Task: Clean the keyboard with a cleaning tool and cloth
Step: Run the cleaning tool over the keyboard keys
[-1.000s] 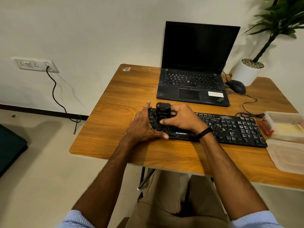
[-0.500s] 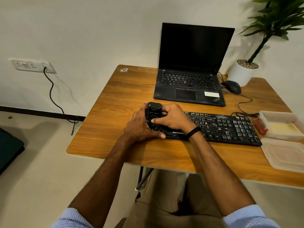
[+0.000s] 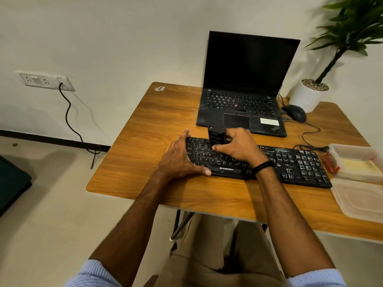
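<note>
R hand (image 3: 238, 149) grips cleaning tool (image 3: 216, 137), upright on keyboard (image 3: 290, 162)'s left-rear keys. L hand (image 3: 178, 160), fingers straight, braces keyboard's left end on counter (image 3: 145, 121). Keyboard's long axis runs rightward from tool; most keys lie that way, R hand nearer.
</note>
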